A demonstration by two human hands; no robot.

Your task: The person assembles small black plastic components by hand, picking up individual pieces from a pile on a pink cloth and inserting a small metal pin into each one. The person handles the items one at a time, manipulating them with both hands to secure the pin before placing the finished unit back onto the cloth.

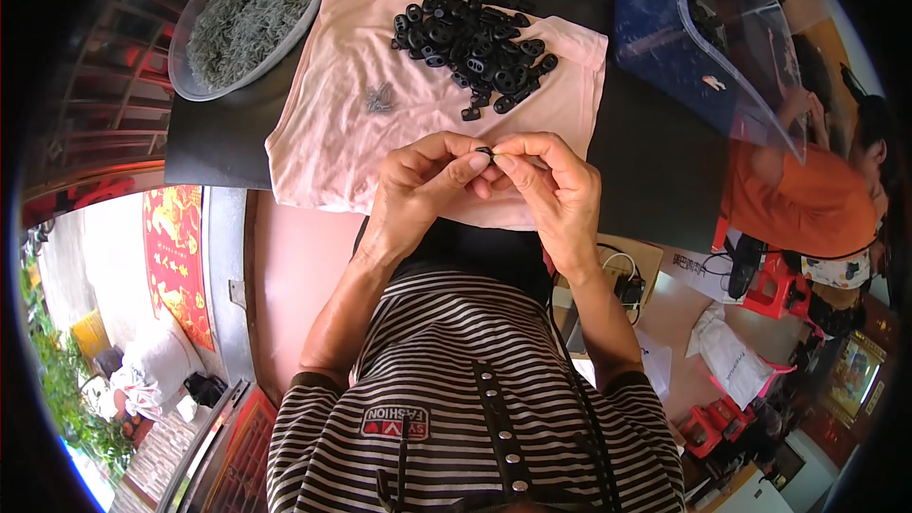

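Note:
Over the near edge of a pale pink cloth (332,147), both of my hands meet fingertip to fingertip. A small black plastic cord-lock part (484,151) is pinched between the thumb and index finger of my left hand (423,176). My right hand (556,180) is closed too, its thumb and index finger pressed together against the right side of that part; whatever they hold is too small to make out. Beyond my hands lies a heap of black cord-lock parts (475,43). To its left is a little pile of thin grey springs (379,98).
A clear round tub (177,62) full of grey springs stands at the table's far left. Clear plastic bins (698,33) sit at the far right and along the back. Another person in an orange shirt (798,195) is at the right side of the black table (655,161).

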